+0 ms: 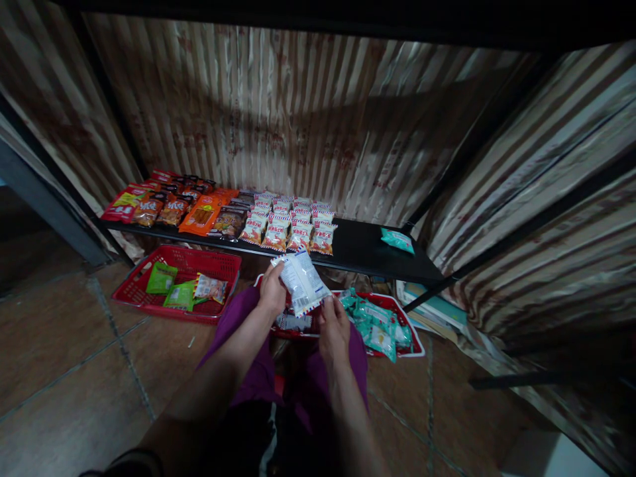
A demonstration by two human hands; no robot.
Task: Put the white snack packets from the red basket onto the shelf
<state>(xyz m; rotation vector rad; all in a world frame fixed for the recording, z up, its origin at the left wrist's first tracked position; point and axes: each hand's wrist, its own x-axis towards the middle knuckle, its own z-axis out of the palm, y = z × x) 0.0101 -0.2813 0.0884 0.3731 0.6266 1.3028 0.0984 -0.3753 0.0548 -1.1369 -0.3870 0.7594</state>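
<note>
Between my two hands is a white snack bag point(303, 281), its printed back side facing up. My left hand point(272, 289) grips its left edge, and my right hand point(334, 326) pinches the lower right corner. Just beyond, rows of white-and-orange snack bags point(277, 232) stand on the black shelf point(360, 244). Below my hands sits a red basket, partly hidden by the bag and my arms, with a dark packet point(294, 322) in it. On the right, teal packets point(380, 326) fill another red basket point(415, 338).
Orange packets point(203, 213) and red packets point(124, 203) line the shelf's left part. One teal packet point(397, 240) lies at its right. A red basket point(171, 255) with green packets point(179, 295) rests on the tiled floor. Black shelf posts point(447, 283) rise at the sides.
</note>
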